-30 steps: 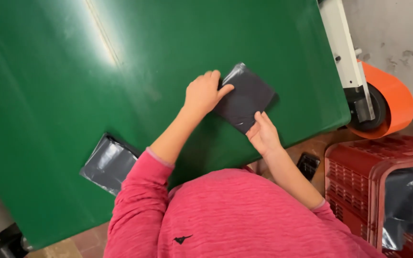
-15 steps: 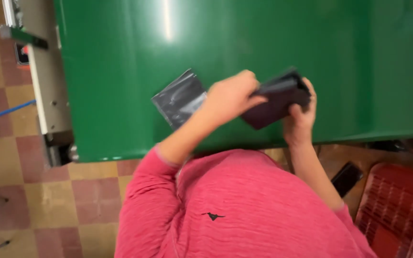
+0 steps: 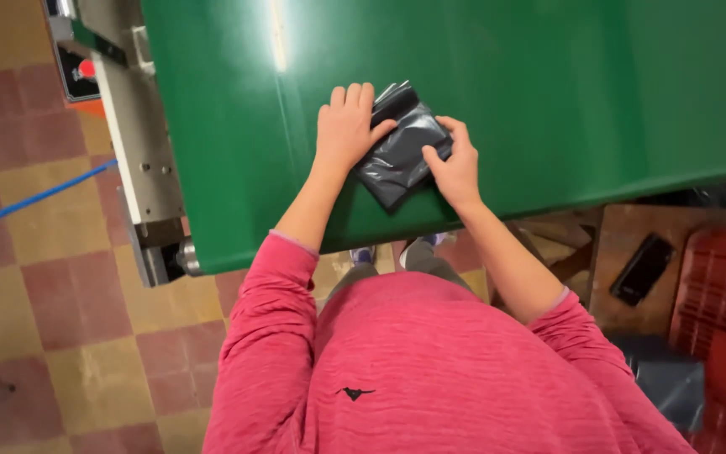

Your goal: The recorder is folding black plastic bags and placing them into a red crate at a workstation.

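Your left hand (image 3: 344, 128) now lies flat and spread on the green conveyor belt (image 3: 548, 92), fingers pressed side by side, its thumb edge resting on the upper left side of the dark grey plastic pouch (image 3: 398, 147). Your right hand (image 3: 455, 164) is curled over the pouch's lower right side, fingertips pressing down on the film rather than pinching it. The pouch itself sits tilted like a diamond on the belt, close to the near edge, directly in front of your chest and between both hands. Half a second ago you had it lifted and gripped off the surface, with your left hand wrapped over the top; now it is back down and flat on the belt, so the handling has turned from holding to pressing and smoothing. The second flat grey pouch that lay to the left of your hands in the earlier views is no longer in sight, though the view has also swung round, so you cannot say from this whether it was carried along or merely left the frame. To your left the grey metal frame of the conveyor (image 3: 140, 160) runs beside the belt above the chequered tile floor (image 3: 60, 336). To your right a black phone (image 3: 642, 269) lies on a brown surface, just beside a red plastic crate (image 3: 724, 294).
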